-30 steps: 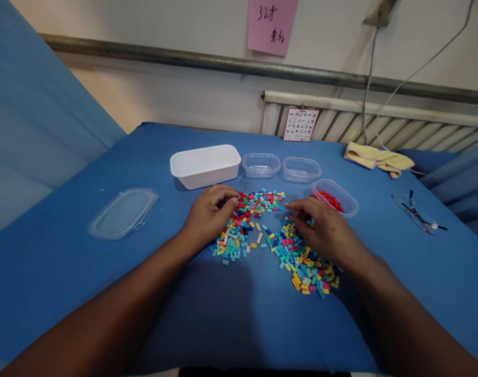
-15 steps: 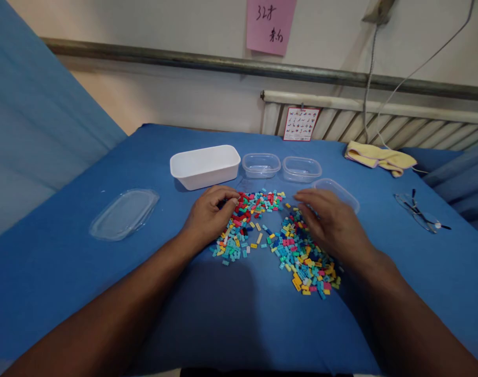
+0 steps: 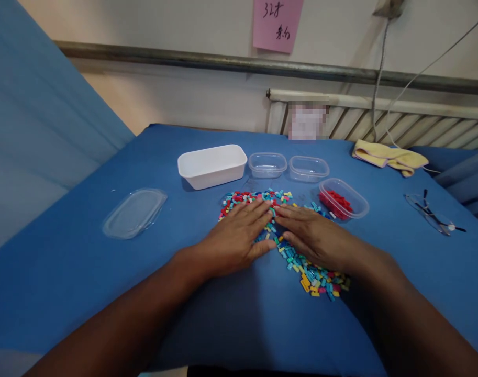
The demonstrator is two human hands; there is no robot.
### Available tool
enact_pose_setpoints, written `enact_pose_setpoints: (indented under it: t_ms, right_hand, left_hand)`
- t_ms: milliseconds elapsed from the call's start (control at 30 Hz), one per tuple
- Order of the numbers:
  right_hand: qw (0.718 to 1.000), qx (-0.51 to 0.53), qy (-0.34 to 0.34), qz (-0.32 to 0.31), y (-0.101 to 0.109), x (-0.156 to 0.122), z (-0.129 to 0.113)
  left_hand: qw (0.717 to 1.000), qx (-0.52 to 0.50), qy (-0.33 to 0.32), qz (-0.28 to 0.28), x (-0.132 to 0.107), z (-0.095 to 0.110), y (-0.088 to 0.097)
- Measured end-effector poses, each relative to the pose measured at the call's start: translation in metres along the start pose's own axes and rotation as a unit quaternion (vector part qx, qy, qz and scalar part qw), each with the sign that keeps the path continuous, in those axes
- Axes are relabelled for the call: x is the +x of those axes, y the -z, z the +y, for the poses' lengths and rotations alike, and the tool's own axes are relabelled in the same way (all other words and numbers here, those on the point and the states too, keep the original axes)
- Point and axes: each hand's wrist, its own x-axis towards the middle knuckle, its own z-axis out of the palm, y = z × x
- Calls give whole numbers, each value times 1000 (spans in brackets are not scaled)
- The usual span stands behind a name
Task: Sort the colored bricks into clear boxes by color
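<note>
The left hand (image 3: 241, 235) and right hand (image 3: 321, 235) lie open and flat, partly hiding small coloured bricks (image 3: 290, 256) mid-tabletop (image 3: 85, 272). Clear lids (image 3: 134, 214) sit toward the left edge, eyeglasses (image 3: 430, 211) toward the right. Beyond: a tub (image 3: 358, 203) of red bricks (image 3: 336, 203), then, nearer the far edge, a white bin (image 3: 211, 168).

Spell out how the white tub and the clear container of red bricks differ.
The white tub is opaque; the clear container is see-through, showing its red bricks.
The white tub looks larger and longer than the clear container.
In the picture, the white tub's length slants up rightward; the clear container's slants down rightward.
Both stand open-topped on the blue cover.
</note>
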Motion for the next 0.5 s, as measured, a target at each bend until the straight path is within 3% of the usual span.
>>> enact_pose_setpoints:
  t_ms: [200, 367, 500]
  right_hand:
    - [995, -9, -37, 87, 10, -22, 10]
    - [994, 52, 76, 61, 9, -16, -1]
    - [995, 79, 61, -8, 20, -18, -11]
  left_hand:
    - [999, 46, 18, 12, -3, 5, -3]
    - [995, 91, -19, -31, 1, 13, -11]
    - [995, 94, -15, -34, 13, 21, -16]
